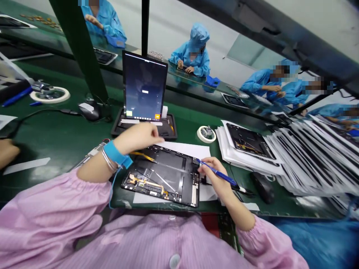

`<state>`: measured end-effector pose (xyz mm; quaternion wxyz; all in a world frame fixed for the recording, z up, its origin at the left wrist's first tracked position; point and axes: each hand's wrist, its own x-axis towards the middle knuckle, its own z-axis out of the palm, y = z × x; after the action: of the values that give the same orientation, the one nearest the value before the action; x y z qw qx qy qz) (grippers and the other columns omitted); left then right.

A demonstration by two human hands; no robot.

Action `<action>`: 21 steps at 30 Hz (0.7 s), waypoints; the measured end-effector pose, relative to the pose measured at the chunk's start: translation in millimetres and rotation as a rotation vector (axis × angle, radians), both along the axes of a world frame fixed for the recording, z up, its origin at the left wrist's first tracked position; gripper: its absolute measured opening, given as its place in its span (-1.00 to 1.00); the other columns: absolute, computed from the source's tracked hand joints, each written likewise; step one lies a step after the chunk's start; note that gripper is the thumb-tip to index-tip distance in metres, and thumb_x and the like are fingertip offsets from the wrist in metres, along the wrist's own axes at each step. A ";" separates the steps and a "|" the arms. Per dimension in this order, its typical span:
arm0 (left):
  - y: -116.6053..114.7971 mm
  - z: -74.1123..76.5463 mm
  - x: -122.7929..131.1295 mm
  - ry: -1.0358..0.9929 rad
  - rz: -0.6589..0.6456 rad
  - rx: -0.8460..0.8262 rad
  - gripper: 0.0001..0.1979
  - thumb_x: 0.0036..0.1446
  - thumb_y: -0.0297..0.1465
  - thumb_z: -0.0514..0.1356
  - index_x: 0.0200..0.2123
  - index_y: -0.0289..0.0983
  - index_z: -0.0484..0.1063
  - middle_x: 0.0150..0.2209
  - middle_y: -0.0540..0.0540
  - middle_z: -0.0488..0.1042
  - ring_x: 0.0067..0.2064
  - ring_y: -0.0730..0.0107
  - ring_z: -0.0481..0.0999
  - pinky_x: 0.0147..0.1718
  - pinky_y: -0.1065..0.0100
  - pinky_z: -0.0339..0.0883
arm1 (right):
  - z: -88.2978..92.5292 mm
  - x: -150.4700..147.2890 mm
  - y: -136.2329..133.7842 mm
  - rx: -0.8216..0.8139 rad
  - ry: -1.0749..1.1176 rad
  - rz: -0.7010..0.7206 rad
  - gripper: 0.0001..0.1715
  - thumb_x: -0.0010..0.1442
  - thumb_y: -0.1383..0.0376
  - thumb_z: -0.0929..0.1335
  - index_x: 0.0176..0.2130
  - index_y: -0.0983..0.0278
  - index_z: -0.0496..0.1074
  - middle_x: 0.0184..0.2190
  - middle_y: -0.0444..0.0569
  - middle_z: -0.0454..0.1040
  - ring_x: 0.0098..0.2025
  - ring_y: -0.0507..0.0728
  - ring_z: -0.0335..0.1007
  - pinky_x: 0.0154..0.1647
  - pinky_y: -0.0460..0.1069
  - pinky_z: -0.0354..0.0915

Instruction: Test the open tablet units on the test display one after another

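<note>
An opened tablet housing (171, 168) lies on white paper before me, its thin boards, an orange flex cable (143, 155) and silvery strips exposed. Over its far left edge is my left hand (140, 133), fingers curled together and pointing down; whatever they hold, if anything, is hidden. A blue wrist strap (119, 154) with a cord circles that wrist. My right hand (213, 172) is closed round a slim blue pen-like tool (221, 175), whose tip reaches the housing's far right corner. Behind the housing, a lit tablet screen (144, 87) stands upright in a black tray (117, 129).
Right of the housing are a tape roll (206, 134), another opened tablet (251, 142) on stacked white sheets, and a black mouse (263, 186). Another mouse (89, 110) and tape roll (50, 95) are left. A neighbour's hand (8, 153) shows at far left. People in blue sit opposite.
</note>
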<state>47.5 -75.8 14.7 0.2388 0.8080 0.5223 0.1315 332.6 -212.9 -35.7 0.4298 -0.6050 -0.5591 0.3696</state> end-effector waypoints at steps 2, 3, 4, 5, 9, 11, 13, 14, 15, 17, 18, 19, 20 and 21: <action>-14.6 -0.9 12.8 0.178 -0.177 -0.116 -0.58 -0.12 0.02 0.19 -0.48 -0.25 0.43 -0.46 -0.05 0.50 -0.46 0.35 0.39 -0.50 0.37 0.12 | -10.8 3.7 3.3 0.035 -0.015 -0.038 -0.77 0.14 0.18 0.36 -0.24 0.24 0.31 -0.46 -0.10 0.47 -0.38 0.08 0.40 -0.32 -0.03 0.29; -18.4 -3.3 15.5 0.247 -0.234 -0.146 -0.61 -0.15 -0.01 0.22 -0.48 -0.24 0.42 -0.47 -0.04 0.50 -0.47 0.35 0.39 -0.53 0.38 0.09 | -15.3 5.3 4.4 0.053 -0.040 -0.060 -0.81 0.14 0.19 0.35 -0.29 0.24 0.31 -0.50 -0.13 0.45 -0.43 0.07 0.39 -0.36 -0.05 0.27; -20.2 -6.3 16.2 0.294 -0.276 -0.168 -0.64 -0.16 -0.03 0.23 -0.48 -0.23 0.42 -0.48 -0.04 0.50 -0.48 0.35 0.39 -0.54 0.39 0.07 | -19.2 6.6 5.0 0.070 -0.072 -0.079 -0.83 0.14 0.19 0.35 -0.35 0.23 0.30 -0.57 -0.17 0.40 -0.49 0.05 0.34 -0.42 -0.06 0.25; -20.5 -9.5 15.6 0.322 -0.309 -0.183 -0.66 -0.16 -0.06 0.23 -0.48 -0.23 0.42 -0.49 -0.04 0.50 -0.49 0.35 0.38 -0.56 0.39 0.05 | -22.5 7.7 5.0 0.085 -0.109 -0.095 -0.82 0.15 0.21 0.33 -0.40 0.23 0.27 -0.62 -0.20 0.35 -0.55 0.03 0.29 -0.47 -0.07 0.21; -15.6 -19.8 10.5 0.360 -0.374 -0.225 -0.74 -0.14 -0.15 0.22 -0.49 -0.24 0.42 -0.49 -0.05 0.50 -0.49 0.38 0.37 -0.56 0.41 0.03 | -30.1 9.2 2.7 0.126 -0.215 -0.115 -0.83 0.16 0.24 0.31 -0.44 0.23 0.26 -0.63 -0.21 0.28 -0.57 0.02 0.22 -0.50 -0.08 0.15; -13.5 -22.6 10.2 0.352 -0.393 -0.230 -0.77 -0.13 -0.19 0.20 -0.51 -0.25 0.42 -0.49 -0.05 0.50 -0.48 0.38 0.36 -0.55 0.41 0.04 | -31.4 9.0 2.2 0.123 -0.205 -0.094 -0.83 0.18 0.23 0.30 -0.42 0.23 0.25 -0.62 -0.21 0.28 -0.56 0.02 0.23 -0.50 -0.07 0.15; -12.4 -23.8 10.6 0.332 -0.398 -0.283 -0.78 -0.11 -0.20 0.18 -0.52 -0.25 0.41 -0.52 -0.05 0.48 -0.51 0.39 0.36 -0.56 0.42 0.05 | -32.0 9.0 2.6 0.116 -0.196 -0.067 -0.82 0.20 0.21 0.29 -0.40 0.22 0.25 -0.60 -0.21 0.28 -0.56 0.03 0.23 -0.49 -0.07 0.15; -12.1 -24.0 10.7 0.318 -0.395 -0.328 -0.77 -0.09 -0.20 0.16 -0.52 -0.25 0.41 -0.55 -0.04 0.47 -0.53 0.39 0.35 -0.57 0.42 0.05 | -32.3 9.1 3.1 0.114 -0.198 -0.057 -0.82 0.21 0.21 0.29 -0.40 0.22 0.25 -0.59 -0.21 0.27 -0.55 0.03 0.22 -0.49 -0.07 0.15; -11.9 -23.9 10.5 0.302 -0.393 -0.365 -0.76 -0.08 -0.19 0.15 -0.52 -0.25 0.40 -0.57 -0.03 0.46 -0.54 0.40 0.35 -0.58 0.43 0.05 | -32.5 9.4 3.6 0.113 -0.204 -0.049 -0.82 0.21 0.21 0.29 -0.39 0.22 0.24 -0.59 -0.21 0.27 -0.55 0.02 0.22 -0.48 -0.07 0.14; -11.7 -23.3 9.8 0.274 -0.398 -0.390 -0.75 -0.06 -0.19 0.12 -0.52 -0.25 0.39 -0.57 -0.02 0.45 -0.55 0.42 0.34 -0.58 0.43 0.06 | -33.2 9.9 4.7 0.117 -0.218 -0.045 -0.82 0.21 0.22 0.28 -0.40 0.22 0.24 -0.59 -0.21 0.25 -0.54 0.02 0.20 -0.48 -0.07 0.13; -11.6 -22.8 9.3 0.262 -0.403 -0.376 -0.76 -0.06 -0.20 0.12 -0.53 -0.25 0.39 -0.56 -0.02 0.45 -0.54 0.42 0.33 -0.57 0.44 0.06 | -33.7 10.0 5.0 0.123 -0.224 -0.051 -0.82 0.21 0.23 0.28 -0.41 0.22 0.23 -0.58 -0.21 0.25 -0.54 0.02 0.20 -0.47 -0.07 0.13; -11.6 -22.3 8.8 0.252 -0.407 -0.357 -0.77 -0.07 -0.21 0.11 -0.54 -0.26 0.39 -0.55 -0.02 0.45 -0.53 0.42 0.33 -0.57 0.44 0.07 | -34.3 10.0 5.1 0.128 -0.230 -0.059 -0.82 0.21 0.23 0.28 -0.41 0.22 0.23 -0.58 -0.20 0.25 -0.53 0.02 0.19 -0.47 -0.07 0.13; -11.5 -21.8 8.4 0.243 -0.407 -0.351 -0.79 -0.07 -0.24 0.11 -0.55 -0.26 0.39 -0.55 -0.02 0.46 -0.52 0.42 0.34 -0.56 0.44 0.08 | -35.1 9.9 4.7 0.133 -0.232 -0.067 -0.82 0.21 0.23 0.28 -0.41 0.22 0.24 -0.58 -0.20 0.25 -0.53 0.02 0.19 -0.46 -0.07 0.13; -11.4 -21.1 7.9 0.235 -0.401 -0.362 -0.81 -0.08 -0.26 0.10 -0.55 -0.26 0.39 -0.55 -0.02 0.46 -0.52 0.42 0.34 -0.56 0.44 0.09 | -35.9 9.7 3.9 0.133 -0.229 -0.069 -0.83 0.21 0.23 0.28 -0.41 0.22 0.23 -0.58 -0.20 0.24 -0.53 0.02 0.19 -0.46 -0.07 0.13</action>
<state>55.4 -87.2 -6.4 0.3380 0.8492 0.3912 -0.1081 342.3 -208.9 -71.5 0.4146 -0.6323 -0.6067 0.2454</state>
